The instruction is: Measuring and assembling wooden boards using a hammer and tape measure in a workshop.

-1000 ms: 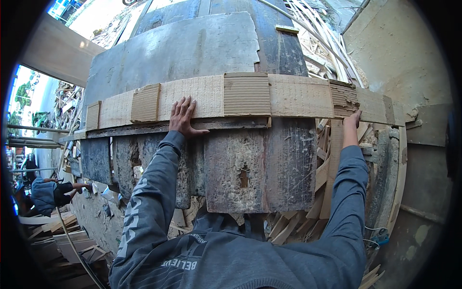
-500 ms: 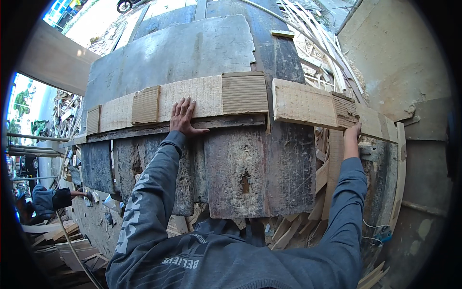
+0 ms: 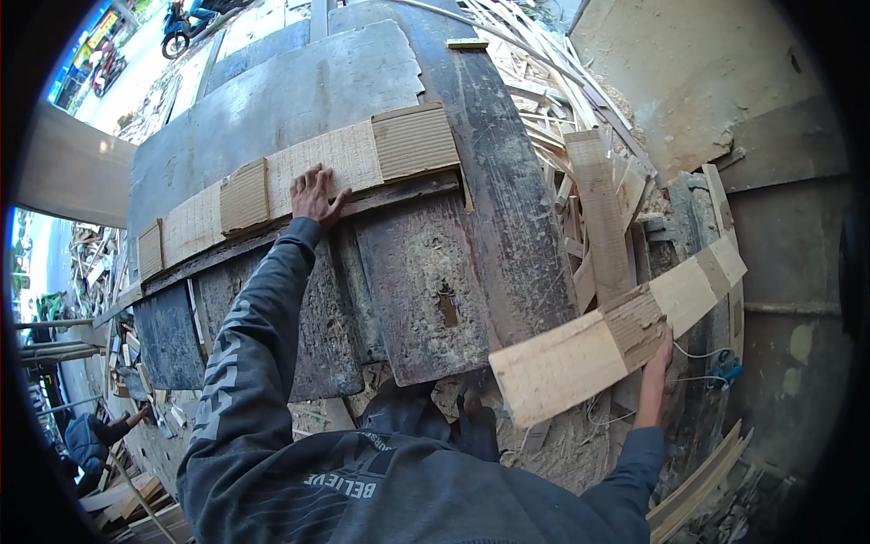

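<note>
A long pale wooden board (image 3: 340,156) lies across the worn worktable (image 3: 507,181). Ribbed cardboard pieces rest on it: a large one (image 3: 412,143) at the right end, another (image 3: 244,194) left of the middle and a small one (image 3: 149,249) at the left. My left hand (image 3: 314,194) lies on the board's near edge between two of them, fingers spread. Off the table's right side, my right hand (image 3: 660,352) grips a second wooden board (image 3: 557,370) by its near edge. Torn cardboard (image 3: 633,325) covers part of it beside my fingers, and the thumb side is partly hidden.
A grey sheet (image 3: 272,95) covers the table's far part. Scrap strips (image 3: 526,113) pile up beyond its right side, and a plank (image 3: 596,213) stands out near the held board. Another person (image 3: 86,442) crouches far left; a motorbike (image 3: 177,41) is at the back.
The board in my right hand has come toward me and swung round, its left end now off the table and nearer. My left hand stays on the long board; the view has turned.
</note>
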The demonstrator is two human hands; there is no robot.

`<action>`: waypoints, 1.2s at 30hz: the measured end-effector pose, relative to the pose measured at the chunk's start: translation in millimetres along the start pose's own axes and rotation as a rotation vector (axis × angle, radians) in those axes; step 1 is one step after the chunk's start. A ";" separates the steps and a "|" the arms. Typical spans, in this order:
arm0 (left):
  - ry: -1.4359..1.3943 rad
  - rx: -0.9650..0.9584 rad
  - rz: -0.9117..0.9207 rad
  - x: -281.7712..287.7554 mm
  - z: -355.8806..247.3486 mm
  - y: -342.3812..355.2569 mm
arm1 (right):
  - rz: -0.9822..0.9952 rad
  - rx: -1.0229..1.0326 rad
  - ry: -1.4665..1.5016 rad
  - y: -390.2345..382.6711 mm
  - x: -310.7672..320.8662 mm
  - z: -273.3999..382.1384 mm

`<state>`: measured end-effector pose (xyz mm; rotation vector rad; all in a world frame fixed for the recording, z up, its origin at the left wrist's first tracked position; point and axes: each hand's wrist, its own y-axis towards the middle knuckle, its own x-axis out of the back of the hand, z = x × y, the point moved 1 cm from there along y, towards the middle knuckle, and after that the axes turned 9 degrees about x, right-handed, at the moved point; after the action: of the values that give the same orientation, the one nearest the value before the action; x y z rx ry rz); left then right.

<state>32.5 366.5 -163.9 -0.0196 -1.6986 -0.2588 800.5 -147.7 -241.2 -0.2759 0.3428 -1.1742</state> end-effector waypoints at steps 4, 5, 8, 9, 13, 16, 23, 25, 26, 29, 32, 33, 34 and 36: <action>-0.014 0.185 -0.094 5.4 67.0 69.1 | -0.117 0.054 -0.073 -110.1 60.5 26.8; 0.014 0.276 -0.155 7.3 97.1 83.0 | -0.106 0.051 -0.059 -122.5 64.2 26.7; 0.187 0.290 0.004 -8.2 33.2 84.2 | -0.343 0.375 -0.399 -216.3 112.4 56.4; 0.182 0.267 0.009 1.5 27.7 80.4 | -0.367 0.373 -0.398 -240.0 119.0 65.9; 0.244 0.231 0.031 20.9 27.6 58.6 | -0.417 0.388 -0.633 -305.3 141.6 71.0; 0.253 0.180 0.061 33.3 14.7 13.4 | -0.472 0.658 -0.817 -338.0 179.3 44.9; 0.243 0.147 0.178 61.4 -23.8 -162.2 | -0.368 0.584 -0.857 -382.2 202.0 -14.5; 0.246 0.161 0.287 65.1 -30.8 -210.0 | -0.304 0.565 -0.848 -375.1 182.8 -16.0; 0.237 0.177 0.323 58.0 -34.5 -231.6 | -0.266 0.616 -0.857 -360.1 187.9 -26.5; 0.181 0.176 0.324 83.0 -45.8 -294.5 | -0.079 0.660 -0.836 -304.7 174.5 2.7; 0.201 0.206 0.454 95.3 -53.6 -324.1 | 0.067 0.742 -0.914 -208.8 145.1 42.1; 0.171 0.141 0.501 64.2 -49.8 -331.5 | 0.080 0.852 -0.823 -162.7 157.9 12.3; 0.178 0.140 0.454 55.8 -46.9 -339.4 | 0.011 0.927 -0.839 -117.5 147.7 23.6; 0.127 0.178 0.405 55.8 -55.2 -342.1 | -0.202 1.011 -0.800 -46.4 133.9 73.0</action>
<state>22.8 15.7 -157.1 -0.2083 -1.5464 0.1902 836.6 -286.8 -172.3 0.1309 -0.9853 -1.1970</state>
